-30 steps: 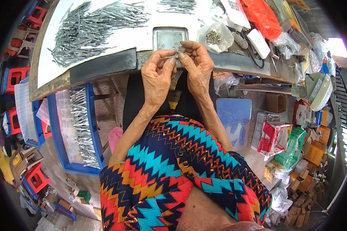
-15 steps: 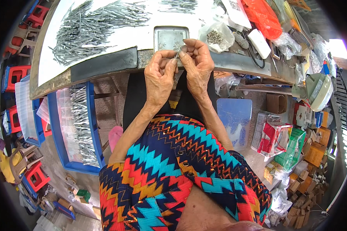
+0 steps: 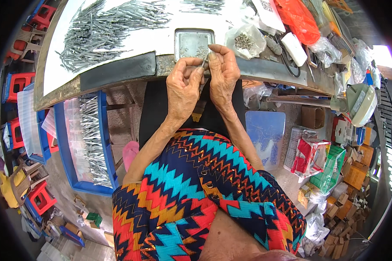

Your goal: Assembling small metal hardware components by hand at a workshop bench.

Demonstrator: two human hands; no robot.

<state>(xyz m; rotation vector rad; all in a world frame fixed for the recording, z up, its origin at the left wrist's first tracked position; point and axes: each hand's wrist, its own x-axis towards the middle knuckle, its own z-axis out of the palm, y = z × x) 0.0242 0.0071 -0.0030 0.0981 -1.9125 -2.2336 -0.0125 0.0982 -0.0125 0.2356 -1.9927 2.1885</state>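
In the head view, the left hand [image 3: 184, 85] and the right hand [image 3: 223, 80] were close together, thumbs and forefingers pinching a slim grey piece [image 3: 204, 62] between them; its exact shape was too small to tell. From the hands, a metal tray [image 3: 194, 36] sat at twelve o'clock, a clear bag [image 3: 258, 43] of small metal parts between one and two, a heap of grey rods [image 3: 96, 37] at ten, and a blue crate [image 3: 109, 148] at eight.
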